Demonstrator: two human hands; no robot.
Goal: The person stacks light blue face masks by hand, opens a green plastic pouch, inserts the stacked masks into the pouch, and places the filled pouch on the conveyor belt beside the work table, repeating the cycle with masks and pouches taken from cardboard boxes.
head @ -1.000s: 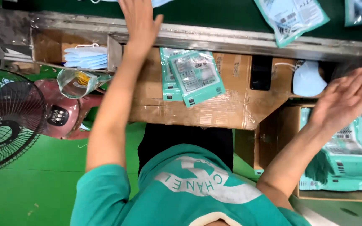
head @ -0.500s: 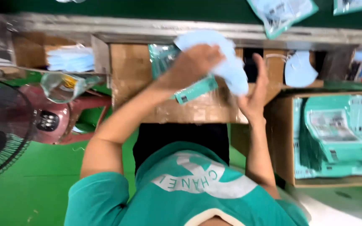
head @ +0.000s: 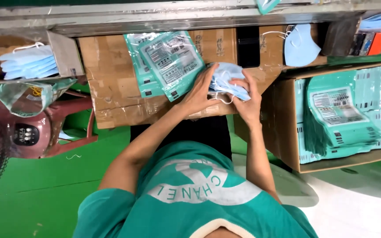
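A worker's left hand [head: 198,93] and right hand [head: 246,101] close together on a small stack of light blue masks [head: 228,81], held just above a taped cardboard top [head: 111,66], beside teal pouches [head: 166,61]. Both hands grip the stack, fingers curled over its edges, a white ear loop hanging below. The masks look soft, thin and very light, likely to fan apart or slide unless pinched flat across the folded middle rather than by the loops. More masks [head: 23,64] lie in a box at left; a carton [head: 287,145] of filled pouches stands at right
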